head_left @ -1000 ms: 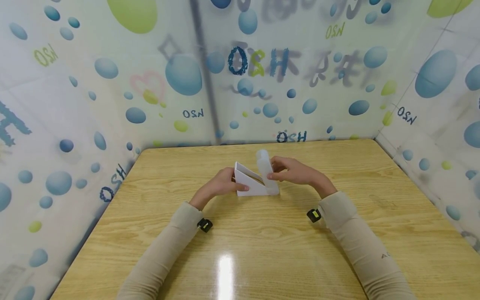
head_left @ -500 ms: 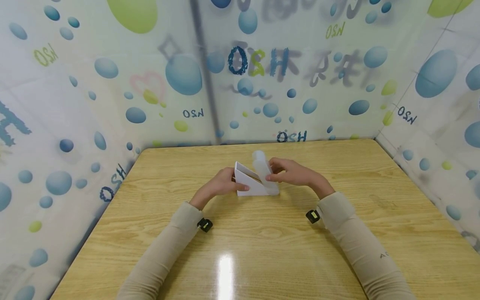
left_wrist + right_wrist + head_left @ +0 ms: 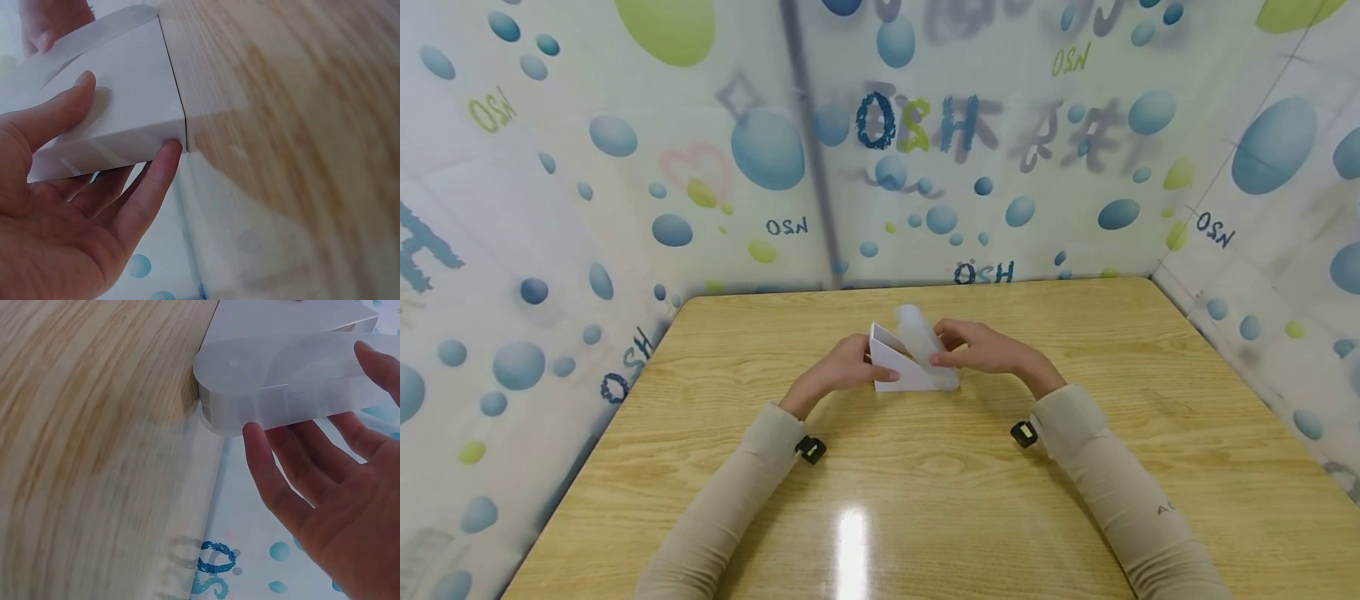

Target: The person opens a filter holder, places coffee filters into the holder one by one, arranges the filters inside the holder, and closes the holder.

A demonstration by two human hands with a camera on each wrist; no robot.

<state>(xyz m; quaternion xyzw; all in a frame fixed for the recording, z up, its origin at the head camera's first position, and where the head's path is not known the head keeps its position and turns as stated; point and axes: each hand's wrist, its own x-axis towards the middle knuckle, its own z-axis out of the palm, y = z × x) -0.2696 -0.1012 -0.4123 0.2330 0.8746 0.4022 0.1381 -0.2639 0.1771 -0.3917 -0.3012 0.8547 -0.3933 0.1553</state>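
A white box (image 3: 895, 372) with a slanted open top stands on the table near its far side. Over its right end tilts a narrow translucent plastic lid (image 3: 917, 335), its top leaning left above the opening. My left hand (image 3: 848, 364) grips the box's left end, with the thumb on the near side wall. In the left wrist view the fingers curl round the end of the white box (image 3: 128, 94). My right hand (image 3: 983, 346) holds the lid from the right; the right wrist view shows thumb and fingers either side of the translucent lid (image 3: 269, 381). The box's inside is mostly hidden.
The wooden table (image 3: 925, 492) spreads out around the box, with a bright reflection at the front. A patterned curtain wall (image 3: 1037, 242) rises behind the table's far edge and along both sides. A small black device hangs at each sleeve cuff.
The translucent lid has swung left and downward toward the box's opening, and my right hand has moved slightly left and down with it. My left hand and the box have stayed in place.
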